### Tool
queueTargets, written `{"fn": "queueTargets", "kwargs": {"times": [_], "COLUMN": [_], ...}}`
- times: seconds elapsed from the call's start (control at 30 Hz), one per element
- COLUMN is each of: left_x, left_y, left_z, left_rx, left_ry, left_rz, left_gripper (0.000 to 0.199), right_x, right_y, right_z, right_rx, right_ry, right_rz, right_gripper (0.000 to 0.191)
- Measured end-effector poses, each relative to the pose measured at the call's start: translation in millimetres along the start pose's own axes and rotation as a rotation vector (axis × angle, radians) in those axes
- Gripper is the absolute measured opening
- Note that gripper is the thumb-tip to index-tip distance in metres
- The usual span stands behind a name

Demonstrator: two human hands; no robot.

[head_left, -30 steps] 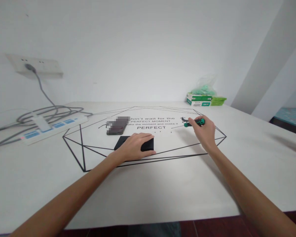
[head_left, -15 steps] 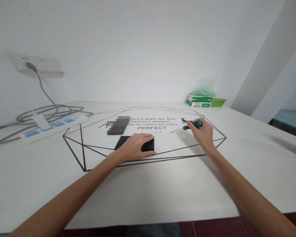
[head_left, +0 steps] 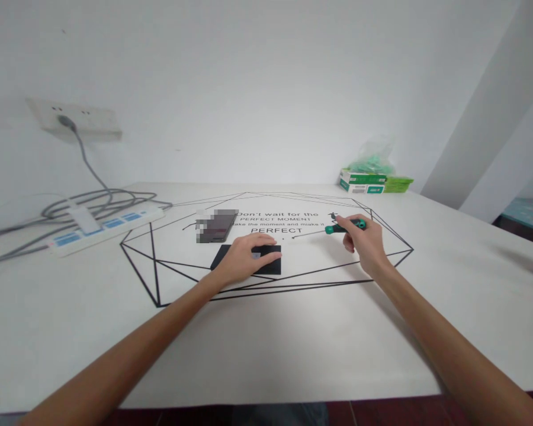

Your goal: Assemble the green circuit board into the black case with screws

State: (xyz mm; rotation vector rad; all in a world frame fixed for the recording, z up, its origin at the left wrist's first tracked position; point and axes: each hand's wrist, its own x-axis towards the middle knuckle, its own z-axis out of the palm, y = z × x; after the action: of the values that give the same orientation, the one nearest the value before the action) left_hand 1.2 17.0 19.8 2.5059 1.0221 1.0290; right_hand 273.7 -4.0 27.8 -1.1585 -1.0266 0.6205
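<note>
My left hand (head_left: 244,257) lies over a flat black box (head_left: 270,267) on the table, its fingers at the far edge and its thumb bent across the top. A small grey label (head_left: 256,255) shows between thumb and fingers. In my right hand (head_left: 366,239) is a screwdriver (head_left: 333,229) with a green and black handle, held nearly level and pointing left. Its thin shaft ends at the tabletop, at or beside a tiny dark speck. Another tiny dark speck (head_left: 283,238), perhaps a screw, lies just left of the tip.
A dark phone (head_left: 222,226), partly pixelated, lies behind the box. At left are a power strip (head_left: 111,225), coiled grey cables (head_left: 71,204) and a wall socket (head_left: 95,121). Green and white boxes (head_left: 362,182) with a plastic bag (head_left: 373,157) stand at the back right of the printed white table (head_left: 284,349).
The screwdriver tip has moved left to one of the specks, and the handle has levelled out. My left thumb has shifted from the box's near edge onto its top. The view has shifted slightly.
</note>
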Motion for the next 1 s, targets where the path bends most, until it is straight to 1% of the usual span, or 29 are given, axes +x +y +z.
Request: {"fn": "queueTargets", "kwargs": {"times": [0.1,0.2,0.37,0.6,0.73,1.0], "left_x": [0,0,0,1,1,0], "left_y": [2,4,4,1,2,0], "left_z": [1.2,3.2,6.4,8.0,6.5,6.5], "left_rx": [0.007,0.012,0.009,0.014,0.000,0.013], "left_ry": [0.080,0.118,0.095,0.101,0.091,0.095], "left_rz": [0.020,0.044,0.055,0.080,0.085,0.043], "left_gripper": [0.027,0.024,0.018,0.010,0.010,0.012], "right_x": [-9,-16,-23,-28,-29,-30], "right_y": [-4,-6,-8,-12,-15,-17], "right_z": [8,14,21,25,25,24], "right_rx": [0.031,0.047,0.054,0.044,0.032,0.031], "right_ry": [-0.065,-0.100,-0.140,-0.169,-0.162,-0.162], "right_rz": [0.022,0.029,0.038,0.013,0.006,0.002], "right_gripper": [0.035,0.035,0.035,0.035,0.036,0.035]}}
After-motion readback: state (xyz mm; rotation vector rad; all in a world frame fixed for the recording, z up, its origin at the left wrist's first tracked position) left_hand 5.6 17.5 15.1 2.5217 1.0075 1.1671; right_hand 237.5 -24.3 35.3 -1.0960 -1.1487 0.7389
